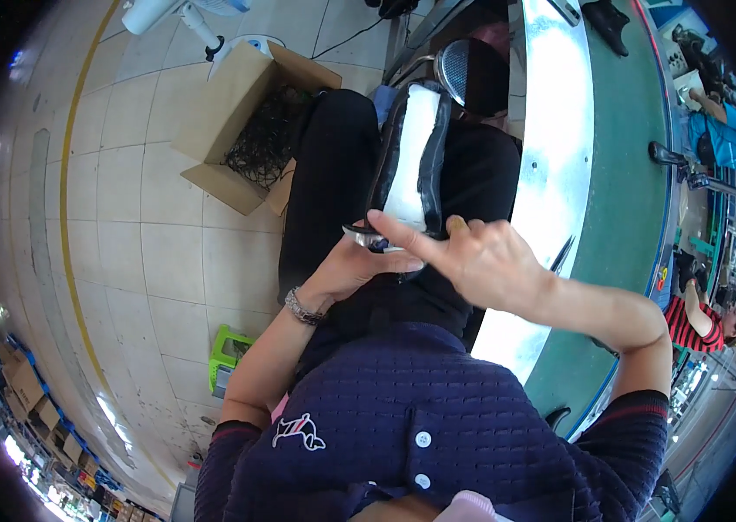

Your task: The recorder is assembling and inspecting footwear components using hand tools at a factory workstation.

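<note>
A black shoe (415, 148), bottom up with a white underside and black edges folded over it, lies lengthwise over my lap, toe away from me. At the heel end, my left hand (352, 268) is closed around it from the left and below. A shiny curved dark piece (366, 237) shows at the heel by that hand; what it is I cannot tell. From the right, my right hand (494, 265) reaches across the heel, index finger stretched along its edge and the other fingers curled against it. A yellowish cover or tip (456, 224) shows on one finger.
On my left stands an open cardboard box (228, 113) of tangled black strands, with a green plastic item (227, 352) nearer. A round mesh-faced thing (455, 74) is beyond my knees. To the right run a shiny metal ledge (557, 130) and a green belt (620, 130) carrying shoes; people work beyond.
</note>
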The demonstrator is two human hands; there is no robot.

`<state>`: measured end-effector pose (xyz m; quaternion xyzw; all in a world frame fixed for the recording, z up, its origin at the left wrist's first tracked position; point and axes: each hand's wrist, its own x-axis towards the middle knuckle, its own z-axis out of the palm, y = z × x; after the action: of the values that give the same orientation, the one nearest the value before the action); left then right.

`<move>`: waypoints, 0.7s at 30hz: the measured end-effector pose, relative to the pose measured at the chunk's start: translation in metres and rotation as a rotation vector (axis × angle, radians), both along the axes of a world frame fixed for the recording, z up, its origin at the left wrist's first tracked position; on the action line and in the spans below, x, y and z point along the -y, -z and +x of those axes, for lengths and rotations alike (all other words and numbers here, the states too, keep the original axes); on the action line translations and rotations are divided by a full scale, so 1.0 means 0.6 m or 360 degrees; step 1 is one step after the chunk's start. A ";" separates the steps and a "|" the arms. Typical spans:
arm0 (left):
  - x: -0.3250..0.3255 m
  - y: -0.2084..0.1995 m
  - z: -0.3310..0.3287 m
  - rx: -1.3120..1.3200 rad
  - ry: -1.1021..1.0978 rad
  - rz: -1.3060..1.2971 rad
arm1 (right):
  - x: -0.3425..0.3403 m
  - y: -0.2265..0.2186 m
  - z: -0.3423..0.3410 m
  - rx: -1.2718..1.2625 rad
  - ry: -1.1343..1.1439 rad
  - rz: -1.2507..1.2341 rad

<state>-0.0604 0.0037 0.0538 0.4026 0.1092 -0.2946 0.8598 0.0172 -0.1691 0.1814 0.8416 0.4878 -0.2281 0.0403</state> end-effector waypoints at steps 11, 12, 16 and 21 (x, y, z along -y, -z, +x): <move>-0.021 -0.012 0.071 0.0017 -0.0036 -0.0055 | 0.039 0.011 0.026 -0.0072 0.0408 0.0411; -0.023 -0.015 0.090 -0.0100 -0.0253 -0.0123 | 0.053 0.009 0.019 -0.0074 0.0552 0.0630; -0.025 -0.027 0.173 -0.0375 0.0147 -0.0037 | 0.121 -0.001 -0.013 -0.0277 0.1296 0.0872; 0.010 -0.081 0.163 -0.0057 0.0218 0.0248 | 0.225 -0.001 -0.060 -0.0894 0.2110 0.1342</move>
<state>0.0371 -0.0024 0.1022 0.4694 0.1193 -0.3504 0.8017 -0.0190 -0.3041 0.1818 0.8107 -0.0723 -0.2041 -0.5440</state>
